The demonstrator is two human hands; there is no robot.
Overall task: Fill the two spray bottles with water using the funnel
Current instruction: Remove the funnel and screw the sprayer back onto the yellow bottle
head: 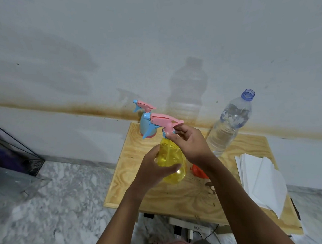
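My left hand (153,170) grips the body of a yellow spray bottle (171,160) over the wooden table (161,196). My right hand (189,143) pinches the collar of its pink and blue spray head (163,121) at the neck. A blue spray bottle (146,129) with its own pink head stands behind, near the table's back left corner. An orange funnel (199,171) lies on the table, partly hidden by my right wrist. A clear, uncapped water bottle (228,124) stands at the back right, about half full.
Folded white paper towels (263,179) lie along the table's right side. A glass tank (12,164) sits on the marble floor at the left. A power strip (190,228) with cables lies under the table's front edge. The wall is right behind the table.
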